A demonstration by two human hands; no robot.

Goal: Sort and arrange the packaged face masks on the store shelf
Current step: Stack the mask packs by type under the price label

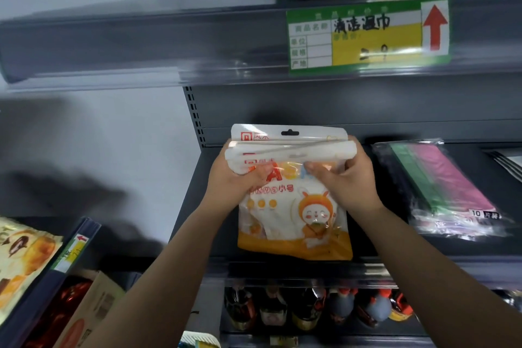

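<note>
While the mask packs [293, 206] are pinched by left hand [234, 181] and right hand [347, 181], slippage is possible. Glossy film could let the stack fan apart over the shelf [395, 251].

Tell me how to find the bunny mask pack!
Look at the dark middle shelf. Two hands, left hand and right hand, hold a stack of packs there. The bunny pack is in front, with an orange bottom.

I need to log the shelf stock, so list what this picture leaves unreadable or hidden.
- Head view: the stack of orange mask packs; the left hand and right hand cover its upper print, so the count is unclear.
- The price label is motion-blurred; small print unreadable.
- The clear pack of coloured masks is glare-streaked.
- The bottles below are dark and blurred.
</note>
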